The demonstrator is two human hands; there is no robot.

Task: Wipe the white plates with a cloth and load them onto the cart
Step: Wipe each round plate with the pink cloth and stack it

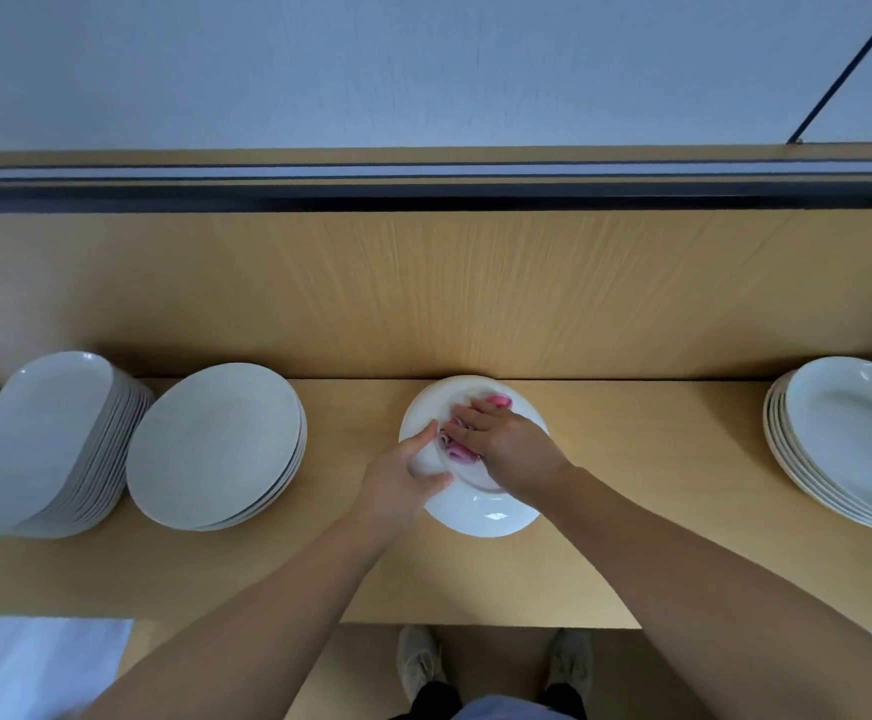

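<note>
A white plate (480, 509) sits tilted on top of a small stack of plates in the middle of the wooden shelf (657, 459). My left hand (402, 478) grips its left rim, thumb over the edge. My right hand (506, 444) presses a pink cloth (457, 449) flat against the plate's inside; part of the cloth shows beyond the fingertips. Most of the cloth is hidden under the hand.
A stack of round white plates (215, 444) stands at the left, and a taller stack of oval dishes (44, 439) further left. Another stack of white plates (849, 439) sits at the far right. A wooden back panel rises behind the shelf.
</note>
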